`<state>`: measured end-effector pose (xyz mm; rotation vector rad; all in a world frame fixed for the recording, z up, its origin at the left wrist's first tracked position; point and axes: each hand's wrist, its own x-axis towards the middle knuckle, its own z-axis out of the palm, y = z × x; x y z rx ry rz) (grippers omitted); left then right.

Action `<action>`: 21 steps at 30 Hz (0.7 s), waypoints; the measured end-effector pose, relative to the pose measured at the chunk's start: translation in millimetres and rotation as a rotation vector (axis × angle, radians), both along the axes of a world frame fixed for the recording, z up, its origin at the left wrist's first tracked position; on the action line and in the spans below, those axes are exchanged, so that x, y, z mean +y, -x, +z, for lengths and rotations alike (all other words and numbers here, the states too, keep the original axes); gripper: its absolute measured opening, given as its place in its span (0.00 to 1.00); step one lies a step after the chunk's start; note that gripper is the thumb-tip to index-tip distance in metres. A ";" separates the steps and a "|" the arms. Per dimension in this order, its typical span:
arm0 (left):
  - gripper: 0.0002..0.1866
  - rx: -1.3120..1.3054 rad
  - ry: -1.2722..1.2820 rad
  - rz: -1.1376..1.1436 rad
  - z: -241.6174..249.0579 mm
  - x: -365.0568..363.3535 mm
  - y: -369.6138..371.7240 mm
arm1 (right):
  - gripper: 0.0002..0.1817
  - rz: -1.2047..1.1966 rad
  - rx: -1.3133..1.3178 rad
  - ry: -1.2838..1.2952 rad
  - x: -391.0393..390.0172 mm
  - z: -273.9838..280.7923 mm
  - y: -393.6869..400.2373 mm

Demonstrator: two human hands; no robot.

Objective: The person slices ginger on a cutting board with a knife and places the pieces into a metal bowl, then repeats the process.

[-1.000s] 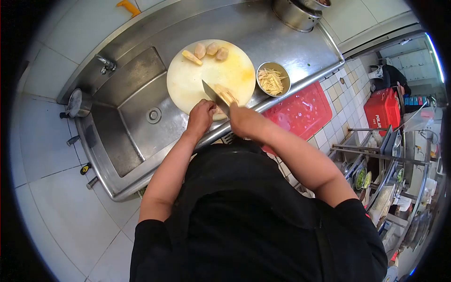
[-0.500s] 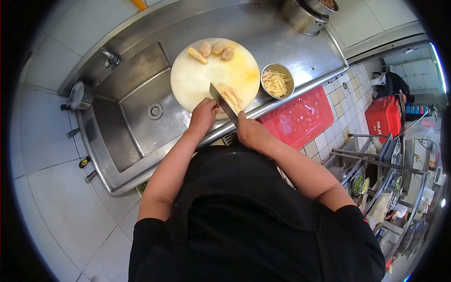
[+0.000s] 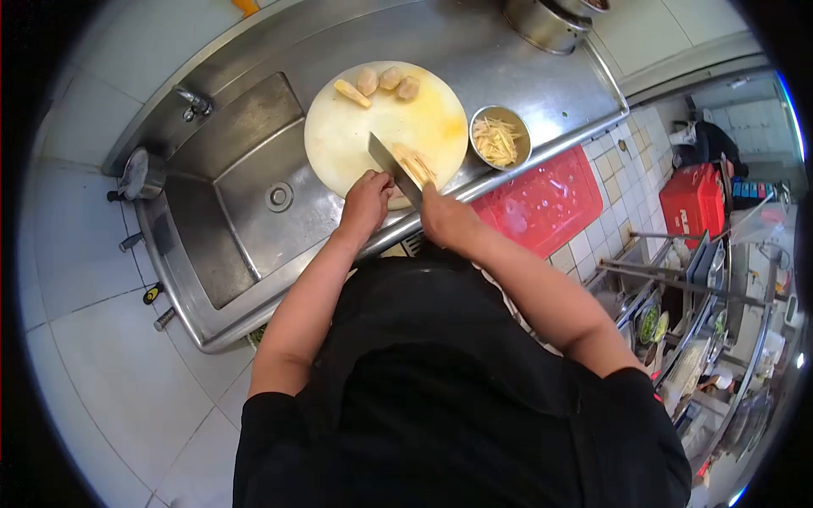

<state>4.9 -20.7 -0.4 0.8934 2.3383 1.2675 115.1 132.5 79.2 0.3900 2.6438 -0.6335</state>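
Knife [image 3: 391, 161] in the right hand [image 3: 446, 222], fingers wrapped tight around the handle, blade slanting up and away over the near part of the round cutting board [image 3: 339, 144]. Left hand [image 3: 366, 203] at the board's near edge, curled close beside the blade; fingertips partly hidden, so cannot tell whether pinching a piece or only pressing down. Pale strips [image 3: 413, 164] in a loose pile on the board, just right of the blade. Along the board's far side, one long wedge [image 3: 352, 93] and three rounder chunks [image 3: 389, 78], well apart from the knife. Just beside the board on the steel tabletop [image 3: 474, 63], a metal bowl [image 3: 500, 111] with shreds [image 3: 496, 140] inside.

For good cutting, best to tuck the left fingertips back and guide the blade with the knuckles. Move back in small, even steps for strips of like thickness. Work a little farther from the board's near edge for firmer support. Slow down over the smallest remnants.
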 end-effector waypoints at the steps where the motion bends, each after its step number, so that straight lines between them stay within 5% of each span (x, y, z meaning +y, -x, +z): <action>1: 0.09 0.002 0.003 -0.015 -0.2 0.4 -1.4 | 0.13 -0.007 0.008 0.016 -0.7 15.6 13.0; 2: 0.09 0.047 0.013 -0.013 0.3 2.5 4.1 | 0.13 0.009 -0.147 0.082 -3.0 52.7 34.3; 8: 0.08 0.046 0.004 0.008 1.3 -1.6 -2.4 | 0.12 -0.035 -0.094 0.032 -7.7 13.1 -12.8; 13: 0.08 0.056 0.019 -0.001 -0.5 -0.3 0.2 | 0.12 -0.021 0.005 0.036 -2.8 22.3 26.2; 21: 0.08 0.083 0.032 -0.017 -8.7 -3.4 -1.8 | 0.14 -0.061 -0.147 -0.006 -13.8 6.5 -6.7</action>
